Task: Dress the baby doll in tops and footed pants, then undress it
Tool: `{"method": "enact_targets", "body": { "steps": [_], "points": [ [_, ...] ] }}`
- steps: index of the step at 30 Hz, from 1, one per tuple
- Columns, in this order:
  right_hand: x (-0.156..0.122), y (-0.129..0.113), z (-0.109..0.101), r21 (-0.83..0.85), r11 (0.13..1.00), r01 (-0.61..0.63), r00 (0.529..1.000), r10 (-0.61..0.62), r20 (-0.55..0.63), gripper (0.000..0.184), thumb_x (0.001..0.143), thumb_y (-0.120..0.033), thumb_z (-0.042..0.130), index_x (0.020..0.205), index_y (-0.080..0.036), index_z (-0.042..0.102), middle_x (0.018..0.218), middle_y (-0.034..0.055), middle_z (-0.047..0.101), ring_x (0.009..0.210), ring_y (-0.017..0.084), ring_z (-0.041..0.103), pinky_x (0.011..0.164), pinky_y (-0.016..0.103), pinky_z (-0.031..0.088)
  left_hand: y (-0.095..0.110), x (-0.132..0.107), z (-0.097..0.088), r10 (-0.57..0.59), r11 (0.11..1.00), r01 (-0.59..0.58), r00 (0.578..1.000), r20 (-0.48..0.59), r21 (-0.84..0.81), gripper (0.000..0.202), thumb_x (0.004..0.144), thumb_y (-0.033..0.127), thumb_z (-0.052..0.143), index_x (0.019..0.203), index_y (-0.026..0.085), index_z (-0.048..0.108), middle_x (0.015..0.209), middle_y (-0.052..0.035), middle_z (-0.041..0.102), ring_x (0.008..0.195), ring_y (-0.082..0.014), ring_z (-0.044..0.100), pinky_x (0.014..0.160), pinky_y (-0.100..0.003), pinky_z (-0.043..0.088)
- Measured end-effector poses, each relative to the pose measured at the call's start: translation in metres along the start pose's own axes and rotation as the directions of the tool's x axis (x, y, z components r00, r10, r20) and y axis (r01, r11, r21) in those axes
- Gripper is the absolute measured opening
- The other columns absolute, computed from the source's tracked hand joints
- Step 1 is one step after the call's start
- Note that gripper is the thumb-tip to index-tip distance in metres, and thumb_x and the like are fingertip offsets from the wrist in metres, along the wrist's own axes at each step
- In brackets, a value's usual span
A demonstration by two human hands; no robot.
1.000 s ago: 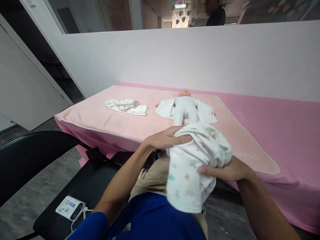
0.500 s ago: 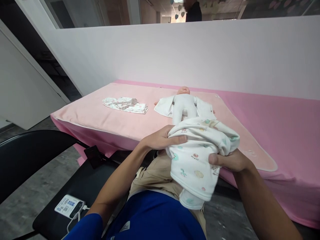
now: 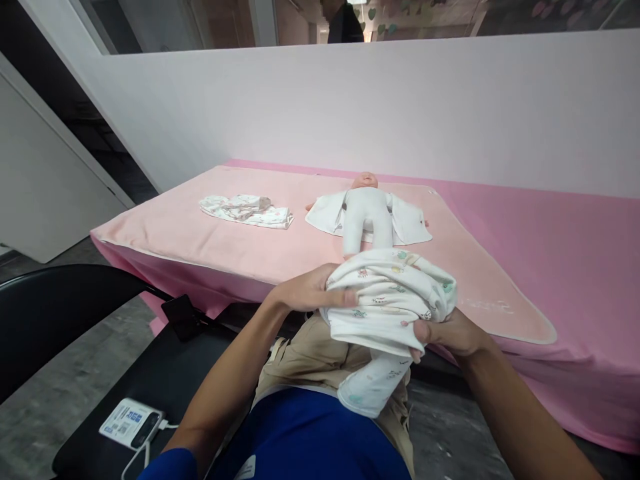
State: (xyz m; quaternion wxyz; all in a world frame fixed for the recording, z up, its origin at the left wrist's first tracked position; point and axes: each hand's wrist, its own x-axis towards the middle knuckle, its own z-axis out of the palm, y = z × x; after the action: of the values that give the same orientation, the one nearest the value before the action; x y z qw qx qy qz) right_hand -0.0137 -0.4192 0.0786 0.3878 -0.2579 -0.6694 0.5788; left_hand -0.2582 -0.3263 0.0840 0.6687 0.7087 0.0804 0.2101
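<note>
Both of my hands hold a white baby garment (image 3: 385,310) with small coloured prints, bunched up above my lap. My left hand (image 3: 315,290) grips its left side, thumb on top of the cloth. At the lower right my right hand (image 3: 447,333) pinches the gathered hem, and a loose part of the garment hangs below. Just beyond it a baby doll (image 3: 367,210) lies on its back with legs toward me. A white jacket (image 3: 413,220) is spread open under the doll, its arms in the sleeves.
A folded printed garment (image 3: 247,210) lies to the left on the pink mat (image 3: 280,257). The table meets a white wall (image 3: 320,107). On a black chair (image 3: 145,360) at my left lie a power bank (image 3: 131,423) with cable and a phone (image 3: 181,317). Behind the glass stands a person (image 3: 345,23).
The garment's front hem has been gathered upward, so the cloth is more bunched. My right hand has moved slightly left and down, and the doll's legs show more.
</note>
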Motion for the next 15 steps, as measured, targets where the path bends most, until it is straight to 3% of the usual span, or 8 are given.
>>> {"method": "enact_targets", "body": {
  "steps": [3, 5, 8, 10, 13, 15],
  "points": [
    [-0.001, 0.012, -0.011, 0.111, 0.993, -0.027, 1.0, 0.028, -0.011, 0.046, 0.098, -0.058, 0.071, 0.072, -0.021, 0.071, 0.058, -0.0009, 0.06, 0.05, 0.013, 0.055, 0.057, 0.027, 0.054, -0.013, 0.006, -0.004, -0.041, 0.998, 0.046, 0.989, 0.143, -0.034, 0.069, 0.067, 0.054, 0.097, 0.119, 0.014, 0.078, 0.113, -0.0144, 0.081, 0.113, -0.0344, 0.075, 0.099, -0.045, 0.062],
    [0.001, 0.014, -0.023, 0.098, 0.992, -0.085, 0.995, 0.089, -0.033, 0.047, 0.102, -0.057, 0.066, 0.07, -0.022, 0.069, 0.058, -0.0004, 0.06, 0.05, 0.014, 0.054, 0.055, 0.028, 0.052, -0.02, 0.014, -0.011, -0.024, 0.998, 0.03, 0.992, 0.124, -0.054, 0.07, 0.068, 0.049, 0.098, 0.125, 0.015, 0.077, 0.117, -0.0148, 0.081, 0.119, -0.0358, 0.074, 0.104, -0.048, 0.06],
    [0.013, 0.003, -0.054, 0.019, 0.989, -0.147, 0.979, 0.148, -0.142, 0.037, 0.099, -0.054, 0.071, 0.078, -0.024, 0.071, 0.067, 0.0013, 0.064, 0.065, 0.02, 0.064, 0.065, 0.032, 0.058, -0.023, 0.036, -0.028, 0.025, 0.995, -0.024, 1.0, 0.009, -0.099, 0.065, 0.081, 0.051, 0.089, 0.133, 0.014, 0.073, 0.125, -0.0179, 0.078, 0.123, -0.0362, 0.073, 0.106, -0.051, 0.06],
    [0.029, -0.014, -0.081, -0.049, 0.985, -0.163, 0.971, 0.151, -0.183, 0.027, 0.09, -0.051, 0.082, 0.1, -0.026, 0.076, 0.086, 0.0036, 0.073, 0.087, 0.025, 0.072, 0.082, 0.039, 0.062, -0.018, 0.056, -0.043, 0.061, 0.994, -0.069, 0.995, -0.082, -0.09, 0.062, 0.087, 0.051, 0.084, 0.135, 0.015, 0.072, 0.13, -0.0185, 0.077, 0.126, -0.036, 0.072, 0.107, -0.051, 0.059],
    [0.063, -0.043, -0.121, -0.234, 0.952, -0.196, 0.966, 0.145, -0.216, 0.052, 0.079, -0.034, 0.092, 0.126, -0.027, 0.072, 0.113, 0.0054, 0.075, 0.111, 0.03, 0.07, 0.096, 0.043, 0.06, -0.004, 0.089, -0.065, 0.138, 0.99, -0.139, 0.96, -0.244, 0.013, 0.064, 0.086, 0.052, 0.084, 0.138, 0.016, 0.07, 0.131, -0.0167, 0.076, 0.129, -0.0367, 0.07, 0.111, -0.053, 0.056],
    [0.087, -0.059, -0.14, -0.31, 0.934, -0.179, 0.958, 0.093, -0.273, 0.051, 0.082, -0.029, 0.087, 0.13, -0.026, 0.07, 0.116, 0.0039, 0.074, 0.109, 0.027, 0.07, 0.095, 0.04, 0.06, 0.007, 0.108, -0.072, 0.185, 0.982, -0.164, 0.925, -0.333, 0.091, 0.067, 0.086, 0.056, 0.083, 0.139, 0.016, 0.069, 0.13, -0.0155, 0.077, 0.131, -0.038, 0.068, 0.112, -0.055, 0.055]
  ]
}}
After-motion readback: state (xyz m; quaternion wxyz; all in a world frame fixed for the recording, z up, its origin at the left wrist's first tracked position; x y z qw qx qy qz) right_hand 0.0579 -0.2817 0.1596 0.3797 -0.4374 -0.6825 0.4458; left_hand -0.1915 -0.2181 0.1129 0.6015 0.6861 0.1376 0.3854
